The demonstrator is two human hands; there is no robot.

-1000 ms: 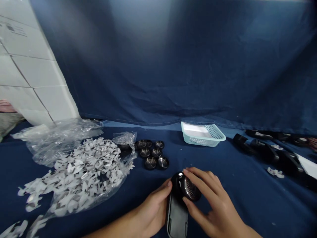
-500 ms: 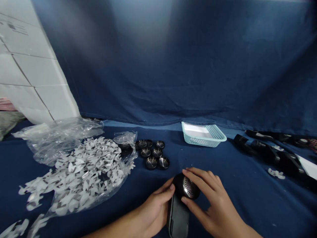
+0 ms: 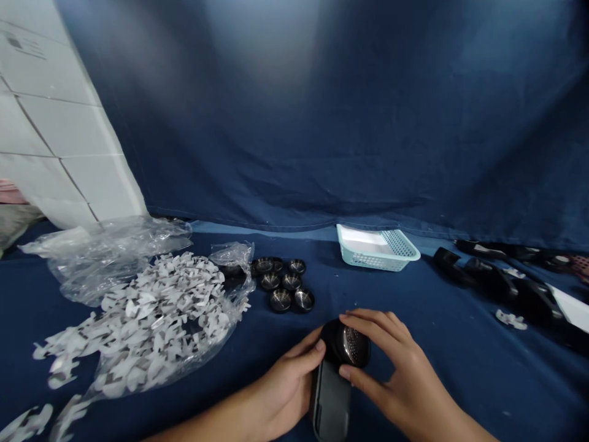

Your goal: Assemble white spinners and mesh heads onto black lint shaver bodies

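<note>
My left hand [image 3: 294, 379] is wrapped round the black body of a lint shaver [image 3: 332, 396], its thumb near the head. The fingers of my right hand [image 3: 401, 363] pinch the rim of a round perforated metal cap [image 3: 356, 345], which sits against the shaver's head, facing right. Whether the cap is fastened there I cannot tell. Beyond my hands, several similar black-rimmed perforated caps [image 3: 281, 299] lie in a cluster on the blue cloth. Left of them, a large heap of small white plastic pieces [image 3: 161, 319] spills from a clear bag.
A crumpled clear plastic bag [image 3: 115, 252] lies behind the white heap. A light-blue basket [image 3: 375, 263] with something white inside stands at the back. Several black shaver bodies [image 3: 492, 281] and a small white piece [image 3: 510, 320] lie at the right. A blue curtain [image 3: 299, 135] hangs behind.
The perforated cap is turned slightly more to the right at the shaver's head, with my right fingers still on it. My left hand keeps its hold.
</note>
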